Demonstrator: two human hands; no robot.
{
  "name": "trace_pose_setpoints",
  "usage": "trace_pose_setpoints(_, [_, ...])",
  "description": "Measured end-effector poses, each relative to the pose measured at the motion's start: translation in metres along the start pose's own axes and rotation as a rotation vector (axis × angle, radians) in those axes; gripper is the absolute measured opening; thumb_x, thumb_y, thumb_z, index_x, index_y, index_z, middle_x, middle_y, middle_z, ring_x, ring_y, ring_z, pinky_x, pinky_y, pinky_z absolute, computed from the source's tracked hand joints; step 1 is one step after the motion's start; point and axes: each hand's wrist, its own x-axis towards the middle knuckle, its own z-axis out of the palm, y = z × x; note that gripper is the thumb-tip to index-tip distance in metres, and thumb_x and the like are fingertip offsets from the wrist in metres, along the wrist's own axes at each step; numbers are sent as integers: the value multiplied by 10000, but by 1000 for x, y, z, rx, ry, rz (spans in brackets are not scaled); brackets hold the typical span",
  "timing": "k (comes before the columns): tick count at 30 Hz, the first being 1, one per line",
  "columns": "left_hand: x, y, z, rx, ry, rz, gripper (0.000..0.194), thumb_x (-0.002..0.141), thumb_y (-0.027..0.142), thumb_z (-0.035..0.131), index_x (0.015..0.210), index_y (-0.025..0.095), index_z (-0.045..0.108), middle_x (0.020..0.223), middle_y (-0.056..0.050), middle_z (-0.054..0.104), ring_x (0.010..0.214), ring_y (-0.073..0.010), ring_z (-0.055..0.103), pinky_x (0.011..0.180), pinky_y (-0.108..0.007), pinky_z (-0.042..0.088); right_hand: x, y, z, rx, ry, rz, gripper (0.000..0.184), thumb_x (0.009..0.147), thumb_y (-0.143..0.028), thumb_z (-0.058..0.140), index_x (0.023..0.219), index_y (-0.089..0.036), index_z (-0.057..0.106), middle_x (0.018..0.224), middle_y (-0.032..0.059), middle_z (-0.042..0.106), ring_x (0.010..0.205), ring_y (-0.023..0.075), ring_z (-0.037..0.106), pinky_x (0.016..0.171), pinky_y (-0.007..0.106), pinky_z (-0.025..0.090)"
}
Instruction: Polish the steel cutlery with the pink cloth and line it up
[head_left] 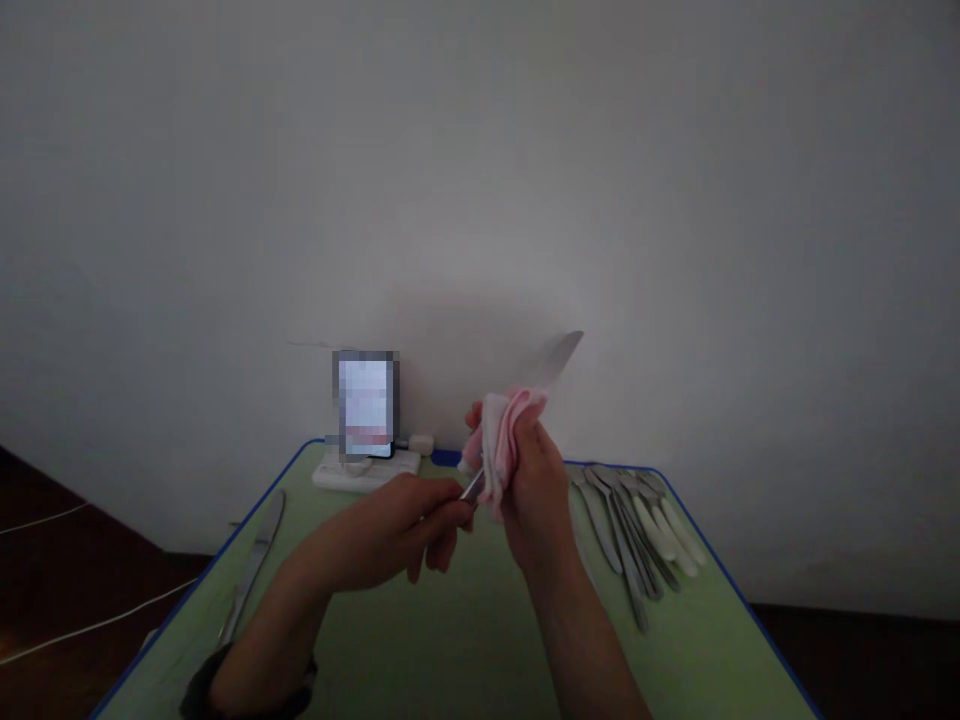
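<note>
A table knife (564,354) is held at a slant above the table, its blade tip pointing up and to the right. My left hand (420,525) pinches the knife's handle end between thumb and fingers. Wrapped about the middle of the knife is a pink and white cloth (504,440), which my right hand (536,475) grips from the right side. The cloth hides the part of the knife inside it. Right of my right hand lies a group of cutlery (626,530), with several metal handles and some pale ones.
A second knife (259,545) lies along the left side of the green table (420,650). Toward the back left, a lit phone (365,405) stands by a white power strip (326,475) with a plug (421,445). A pale wall (480,200) rises behind the table.
</note>
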Motion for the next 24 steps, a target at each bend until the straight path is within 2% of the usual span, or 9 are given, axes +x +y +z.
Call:
trace_pose_setpoints(4, [-2,1,0,26,22,-30,350,955,410,305,794,176,510,604,24,569,456,-94,506,444,-197,407,-1,2,1,51,-20,78,465,817,-585,506,871,-151,664,707,36,687,493,118,549,371,214,343])
trace_pose_setpoints(7, [-6,5,-2,30,17,2,315,944,417,361,794,181,507,652,16,601,514,-99,530,482,-200,419,3,1,0,143,94,108,411,855,-513,493,857,-147,678,763,48,712,626,135,629,511,227,463])
trace_pose_setpoints(10, [-9,9,-3,76,29,81,232,939,346,408,826,180,523,720,8,628,613,-105,561,557,-203,428,6,0,-1,182,172,115,370,873,-465,493,865,-152,690,803,53,727,710,145,661,574,236,485])
trace_pose_setpoints(14, [-9,13,-5,116,59,142,242,950,281,387,798,172,541,710,13,617,635,-103,557,599,-209,415,5,-4,0,176,163,83,386,884,-464,474,828,-150,693,755,40,721,637,126,642,523,221,453])
trace_pose_setpoints(18, [-11,13,-7,167,69,113,253,939,289,426,770,165,567,682,15,631,610,-100,552,582,-203,392,1,-6,3,172,131,80,349,849,-459,515,814,-162,694,706,24,710,598,128,630,529,229,457])
trace_pose_setpoints(21, [-12,12,-7,181,67,102,273,937,310,437,756,161,578,683,9,648,611,-102,564,575,-199,390,1,-7,3,226,135,145,324,832,-412,489,788,-167,696,706,29,715,647,149,652,554,244,476])
trace_pose_setpoints(24, [-11,11,-7,195,81,114,260,933,306,451,767,161,588,687,10,661,618,-102,577,579,-196,392,2,-8,1,319,116,180,338,794,-339,425,763,-150,704,767,55,732,764,174,679,671,275,515])
